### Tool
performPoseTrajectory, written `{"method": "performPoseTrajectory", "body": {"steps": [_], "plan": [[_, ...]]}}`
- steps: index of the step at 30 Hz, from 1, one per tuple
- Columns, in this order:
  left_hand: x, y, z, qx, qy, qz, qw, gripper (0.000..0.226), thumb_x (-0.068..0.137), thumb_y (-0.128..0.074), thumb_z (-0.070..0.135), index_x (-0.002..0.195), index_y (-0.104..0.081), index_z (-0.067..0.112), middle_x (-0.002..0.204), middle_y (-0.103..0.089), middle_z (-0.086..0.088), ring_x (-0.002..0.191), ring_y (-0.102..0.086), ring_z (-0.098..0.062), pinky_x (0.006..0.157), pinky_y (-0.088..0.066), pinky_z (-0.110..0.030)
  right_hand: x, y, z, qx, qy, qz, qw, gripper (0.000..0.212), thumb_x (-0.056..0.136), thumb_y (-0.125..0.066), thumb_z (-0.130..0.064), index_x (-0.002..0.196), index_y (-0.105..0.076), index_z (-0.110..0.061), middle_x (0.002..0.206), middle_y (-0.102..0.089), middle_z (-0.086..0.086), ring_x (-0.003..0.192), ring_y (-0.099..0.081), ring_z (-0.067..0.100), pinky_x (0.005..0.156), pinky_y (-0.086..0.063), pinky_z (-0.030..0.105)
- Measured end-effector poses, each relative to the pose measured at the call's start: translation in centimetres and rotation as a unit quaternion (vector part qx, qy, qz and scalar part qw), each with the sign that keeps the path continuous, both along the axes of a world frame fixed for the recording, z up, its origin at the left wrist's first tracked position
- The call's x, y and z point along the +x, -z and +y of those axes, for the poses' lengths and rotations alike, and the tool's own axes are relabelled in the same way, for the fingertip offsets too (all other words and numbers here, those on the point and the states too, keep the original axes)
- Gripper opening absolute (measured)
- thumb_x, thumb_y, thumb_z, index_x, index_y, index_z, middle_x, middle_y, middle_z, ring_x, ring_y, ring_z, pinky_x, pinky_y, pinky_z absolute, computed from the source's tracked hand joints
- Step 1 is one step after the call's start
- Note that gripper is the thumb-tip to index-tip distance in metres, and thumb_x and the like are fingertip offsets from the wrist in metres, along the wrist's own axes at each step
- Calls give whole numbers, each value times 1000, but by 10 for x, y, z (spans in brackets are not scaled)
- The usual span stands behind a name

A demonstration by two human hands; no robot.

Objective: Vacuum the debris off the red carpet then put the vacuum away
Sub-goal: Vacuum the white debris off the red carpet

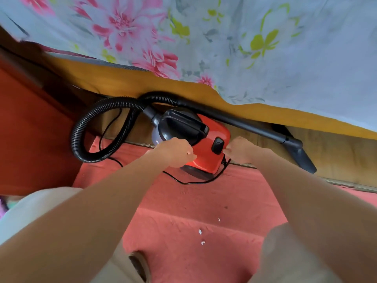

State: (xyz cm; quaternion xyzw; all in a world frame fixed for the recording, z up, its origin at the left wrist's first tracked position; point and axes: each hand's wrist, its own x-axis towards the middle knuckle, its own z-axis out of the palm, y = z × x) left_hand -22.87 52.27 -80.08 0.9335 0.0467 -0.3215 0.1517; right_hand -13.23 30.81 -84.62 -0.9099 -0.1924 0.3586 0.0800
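Note:
A small red and black vacuum [212, 137] sits at the far edge of the red carpet [183, 203], against the bed base. Its ribbed black hose [81, 127] loops to the left, and the rigid black tube with nozzle [293, 146] lies to the right along the bed. My left hand [175, 151] rests on the vacuum's near left side, fingers curled against the body. My right hand [238, 151] is at the near right corner, fingertips by the black switch [217, 145] and pinching the black power cord [204, 181]. Small white debris bits [201, 234] lie on the carpet near me.
A bed with a flowered sheet [204, 37] and orange cover [142, 82] overhangs the vacuum. A red-brown wooden cabinet [30, 129] stands at the left. My knees in light trousers [285, 258] are at the bottom.

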Motion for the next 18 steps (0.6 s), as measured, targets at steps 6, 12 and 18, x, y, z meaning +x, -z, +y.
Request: {"method": "performPoseTrajectory", "body": {"steps": [6,12,18], "plan": [[3,8,-18,-22,-39,14,999,49,95,-46,60,88,-72,19,92,-67,-2,90,-63,-25,85,-52,-43,-2,8,-10,-68,5,47,997,21,93,-56,-28,76,-55,-16,71,-62,3,67,-63,23,63,-49,30],[3,19,-11,14,-165,-26,986,61,94,-42,67,85,-65,12,91,-65,-6,91,-64,-30,89,-53,-45,21,12,-3,105,121,-35,986,19,89,-56,-21,102,-54,-7,104,-60,9,96,-56,26,72,-39,30],[-9,17,-6,92,-176,24,980,76,93,-31,76,113,-63,10,114,-64,-12,115,-57,-33,92,-44,-41,25,14,21,194,144,42,969,74,88,-66,-26,152,-30,-16,140,-46,0,124,-48,19,103,-38,29]]}}
